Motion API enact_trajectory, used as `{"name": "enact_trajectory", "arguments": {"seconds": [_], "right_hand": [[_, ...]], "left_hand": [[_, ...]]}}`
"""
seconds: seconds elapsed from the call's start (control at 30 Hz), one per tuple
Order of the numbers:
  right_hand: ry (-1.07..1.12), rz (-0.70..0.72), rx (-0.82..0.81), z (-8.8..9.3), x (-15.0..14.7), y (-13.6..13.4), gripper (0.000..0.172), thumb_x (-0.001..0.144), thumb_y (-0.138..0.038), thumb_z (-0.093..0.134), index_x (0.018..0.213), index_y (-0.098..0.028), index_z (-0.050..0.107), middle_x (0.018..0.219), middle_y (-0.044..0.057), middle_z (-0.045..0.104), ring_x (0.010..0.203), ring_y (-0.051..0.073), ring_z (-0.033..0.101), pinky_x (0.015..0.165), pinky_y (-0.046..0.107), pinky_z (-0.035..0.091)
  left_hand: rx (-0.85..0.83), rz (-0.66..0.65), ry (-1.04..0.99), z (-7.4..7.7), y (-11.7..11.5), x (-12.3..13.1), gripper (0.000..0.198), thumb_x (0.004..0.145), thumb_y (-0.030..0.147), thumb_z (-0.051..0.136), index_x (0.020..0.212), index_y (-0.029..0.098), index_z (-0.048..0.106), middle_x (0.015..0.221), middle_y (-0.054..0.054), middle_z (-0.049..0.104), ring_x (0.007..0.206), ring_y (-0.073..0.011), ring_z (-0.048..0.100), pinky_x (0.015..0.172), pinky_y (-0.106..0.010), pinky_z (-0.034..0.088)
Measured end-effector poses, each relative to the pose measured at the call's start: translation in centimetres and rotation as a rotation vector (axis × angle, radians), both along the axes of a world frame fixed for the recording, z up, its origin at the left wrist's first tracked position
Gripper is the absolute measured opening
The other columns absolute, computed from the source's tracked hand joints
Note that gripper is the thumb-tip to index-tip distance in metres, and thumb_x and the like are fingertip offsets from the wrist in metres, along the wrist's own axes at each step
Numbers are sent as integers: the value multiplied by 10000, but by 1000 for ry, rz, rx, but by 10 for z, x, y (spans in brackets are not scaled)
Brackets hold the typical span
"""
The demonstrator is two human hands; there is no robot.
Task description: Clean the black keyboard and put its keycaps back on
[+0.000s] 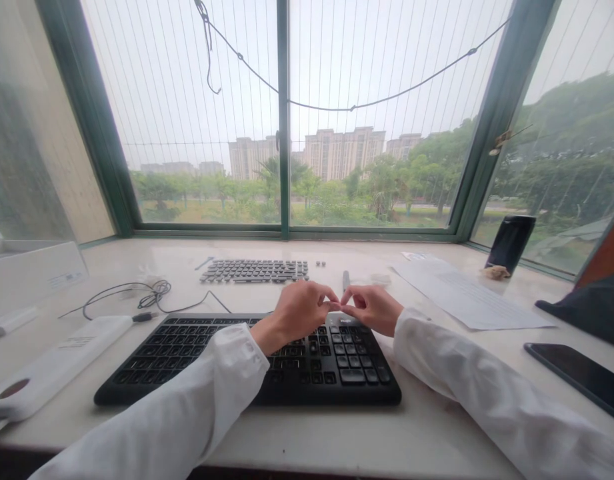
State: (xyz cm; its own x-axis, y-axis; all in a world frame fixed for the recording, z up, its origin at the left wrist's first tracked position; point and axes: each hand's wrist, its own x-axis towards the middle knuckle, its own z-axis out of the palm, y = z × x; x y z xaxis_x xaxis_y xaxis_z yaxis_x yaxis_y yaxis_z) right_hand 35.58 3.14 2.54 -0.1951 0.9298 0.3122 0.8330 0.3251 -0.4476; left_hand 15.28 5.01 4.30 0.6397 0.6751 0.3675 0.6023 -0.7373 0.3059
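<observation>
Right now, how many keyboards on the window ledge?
2: a black keyboard at the front, partly under a white sleeve, and a second dark keyboard behind it near the window, possibly just laid-out keycaps.

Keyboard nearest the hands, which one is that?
The front black keyboard, beneath left hand and right hand; the other keyboard lies farther back, toward the window.

The head camera sits close above the near edge of the desk (307, 433), looking forward and down, facing the far window (211, 80), with the left hand (299, 313) and right hand (371, 310) just below centre.
</observation>
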Motion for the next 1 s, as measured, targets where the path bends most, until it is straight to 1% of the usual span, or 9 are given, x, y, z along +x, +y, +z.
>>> {"name": "enact_trajectory", "arguments": {"seconds": [0.1,0.27,0.43,0.63,0.77,0.9,1.0], "right_hand": [[-7,0,2,-1,1,1,159,793,-307,593,819,-189,695,509,-66,418,505,97,383,527,245,290],[-9,-7,0,1,0,1,163,793,-311,591,816,-187,695,507,-65,420,504,97,384,528,244,292],[-11,-8,-2,2,0,0,171,796,-320,590,823,-188,694,511,-65,422,507,98,383,535,244,296],[-18,-13,-2,2,1,1,174,795,-323,587,824,-189,695,515,-63,420,513,101,381,535,244,290],[-31,-16,4,0,3,3,180,796,-331,583,815,-188,690,516,-63,421,513,102,379,533,247,285],[-29,-12,13,-1,4,3,184,795,-332,583,816,-185,691,521,-63,421,514,101,379,536,247,291],[-26,-15,14,-1,3,3,191,796,-335,580,815,-182,693,515,-64,417,509,100,376,532,248,289]], "left_hand": [[-21,-3,68,-1,1,0,193,830,342,587,861,308,775,718,-2,720,675,-160,629,650,-252,419],[0,11,152,2,0,-1,202,821,315,580,874,309,774,764,-11,735,732,-168,651,685,-251,446],[7,0,129,2,-1,-2,200,829,306,579,880,314,772,783,-6,743,738,-173,660,698,-264,457],[58,-3,104,-1,0,-1,195,835,309,580,871,322,771,743,-9,736,712,-187,661,673,-275,456],[62,-13,84,-1,-1,-1,212,849,292,562,887,318,769,769,-7,742,723,-176,664,697,-272,463],[59,-4,118,-2,-2,0,205,828,275,574,861,316,771,772,-7,745,738,-187,673,685,-275,464],[118,-11,145,-1,-1,-1,216,831,267,568,882,321,771,762,-17,744,749,-201,681,677,-284,465]]}}
